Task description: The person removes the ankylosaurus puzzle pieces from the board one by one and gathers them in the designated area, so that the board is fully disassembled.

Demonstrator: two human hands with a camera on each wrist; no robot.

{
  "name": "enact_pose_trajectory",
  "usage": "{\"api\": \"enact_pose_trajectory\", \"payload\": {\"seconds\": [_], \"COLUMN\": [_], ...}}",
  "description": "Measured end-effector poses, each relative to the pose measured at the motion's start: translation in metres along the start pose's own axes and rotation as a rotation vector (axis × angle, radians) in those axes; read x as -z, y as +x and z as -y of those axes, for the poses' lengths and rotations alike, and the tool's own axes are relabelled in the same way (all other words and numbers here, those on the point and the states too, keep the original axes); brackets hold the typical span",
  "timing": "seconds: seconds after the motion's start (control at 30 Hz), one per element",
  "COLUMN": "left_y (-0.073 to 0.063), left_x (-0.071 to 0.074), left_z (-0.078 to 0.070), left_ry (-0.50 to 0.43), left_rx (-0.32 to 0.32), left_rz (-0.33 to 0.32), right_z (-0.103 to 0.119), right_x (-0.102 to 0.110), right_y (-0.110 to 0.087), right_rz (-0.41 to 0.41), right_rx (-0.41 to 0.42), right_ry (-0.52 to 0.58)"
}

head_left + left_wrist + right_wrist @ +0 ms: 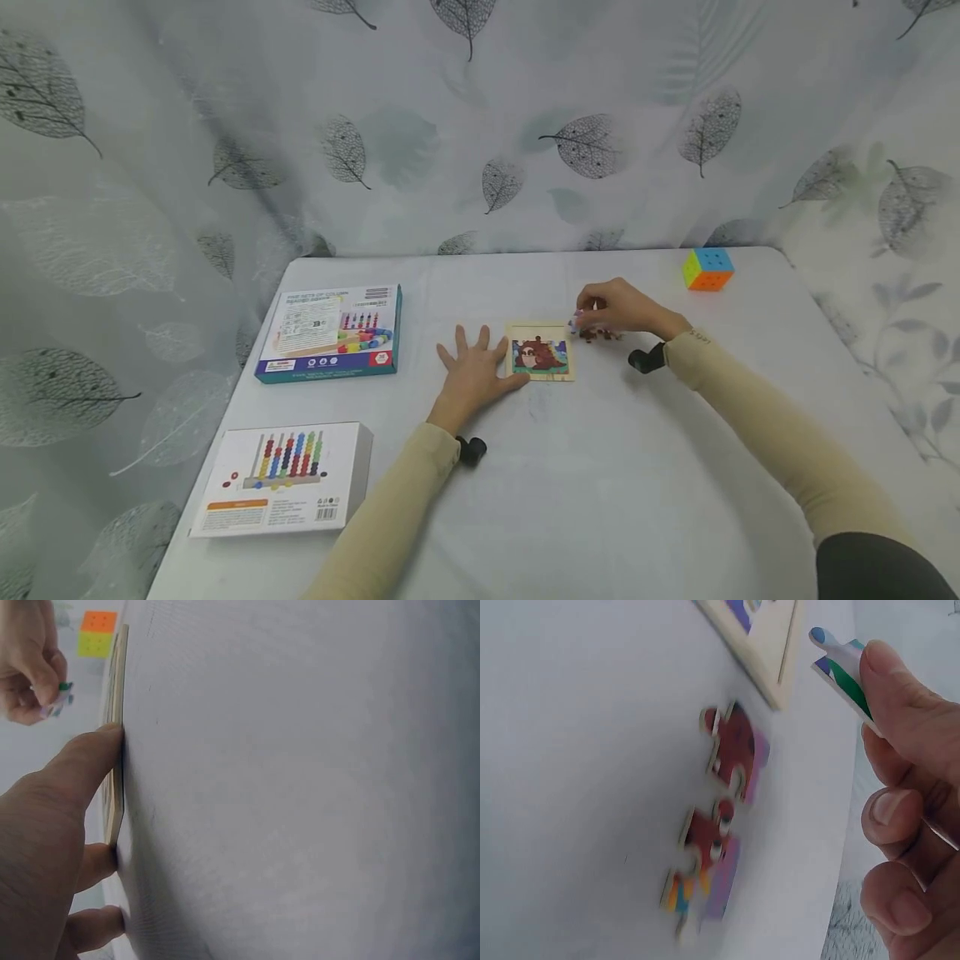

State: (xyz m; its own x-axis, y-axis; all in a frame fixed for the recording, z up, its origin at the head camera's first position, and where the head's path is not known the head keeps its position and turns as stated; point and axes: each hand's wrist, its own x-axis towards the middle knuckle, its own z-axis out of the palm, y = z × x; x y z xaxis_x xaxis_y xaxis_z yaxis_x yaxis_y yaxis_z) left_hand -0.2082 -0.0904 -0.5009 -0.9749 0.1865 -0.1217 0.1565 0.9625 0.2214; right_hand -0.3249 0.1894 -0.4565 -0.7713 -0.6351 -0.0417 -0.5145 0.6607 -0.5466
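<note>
A square wooden jigsaw board [540,374] lies on the table, its lower part filled with a brown picture and a bare strip along its top. My left hand [471,375] rests with fingers spread at the board's left side; the thumb [86,761] touches its edge. Above the table, just right of the board, my right hand [618,307] pinches a jigsaw piece [847,679] in white, green and purple between thumb and forefinger. Below that hand lie a few loose brown-and-purple pieces [736,750], partly hidden in the head view.
A colourful cube [708,269] sits at the back right. On the left, a flat blue-edged box [330,333] lies behind a white box [285,479] with bead rods printed on it. Leaf-patterned cloth [450,125] hangs behind the table.
</note>
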Motion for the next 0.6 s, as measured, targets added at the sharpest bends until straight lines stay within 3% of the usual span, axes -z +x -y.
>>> {"api": "enact_pose_trajectory", "payload": {"seconds": [0.3,0.6], "left_y": [-0.001,0.001], "left_x": [-0.003,-0.003], "left_z": [0.001,0.002], "left_ry": [-0.012,-0.013], "left_rx": [-0.004,-0.013], "left_rz": [0.009,-0.024], "right_z": [-0.034,-0.056], "right_x": [0.009,0.023], "right_y": [-0.026,-0.045], "right_rz": [0.067,0.124], "right_rx": [-0.079,-0.167], "right_ry": [-0.031,-0.064]}}
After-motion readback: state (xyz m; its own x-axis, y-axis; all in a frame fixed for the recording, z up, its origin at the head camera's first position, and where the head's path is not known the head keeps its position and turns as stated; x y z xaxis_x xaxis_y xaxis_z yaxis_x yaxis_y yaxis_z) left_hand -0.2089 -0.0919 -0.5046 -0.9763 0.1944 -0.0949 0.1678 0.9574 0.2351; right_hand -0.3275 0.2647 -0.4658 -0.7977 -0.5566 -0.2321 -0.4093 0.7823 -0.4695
